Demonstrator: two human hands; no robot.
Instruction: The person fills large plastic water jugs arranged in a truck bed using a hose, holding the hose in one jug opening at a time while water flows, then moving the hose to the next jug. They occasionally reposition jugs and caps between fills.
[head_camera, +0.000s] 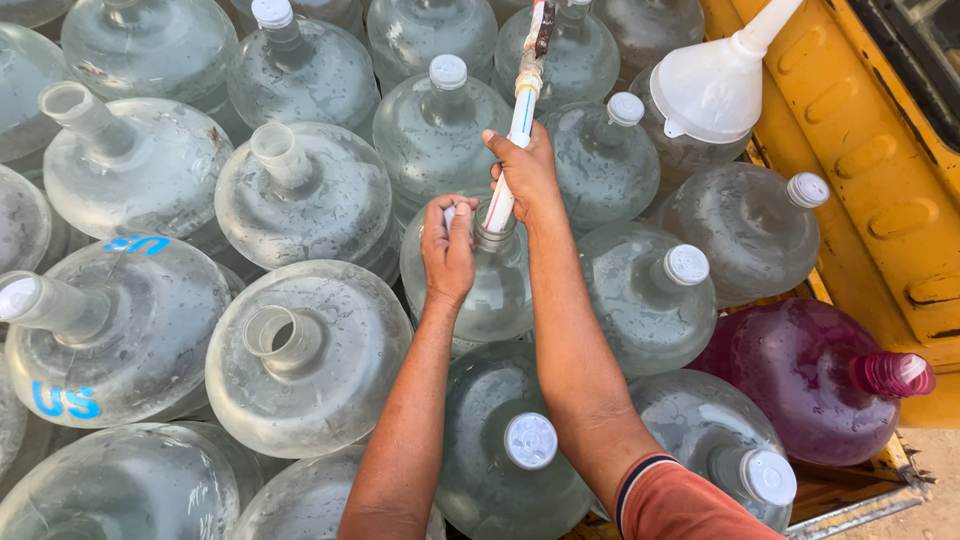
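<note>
The clear water jug (480, 285) stands mid-cluster, hemmed tight by capped and open jugs. A white hose (513, 140) enters its neck, gripped by the right hand (525, 175). The left hand (448, 250) pinches a small white cap (449, 212) beside the neck.

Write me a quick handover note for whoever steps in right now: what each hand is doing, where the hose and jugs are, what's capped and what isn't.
Right hand grips the white hose pushed into the neck of the centre jug.
Left hand holds a small white cap at that neck.
Done: several jugs around carry white caps, like the near one.
Left: three jugs on the left stand uncapped, such as the open jug.
White funnel rests on a back jug; pink jug lies at the right.
</note>
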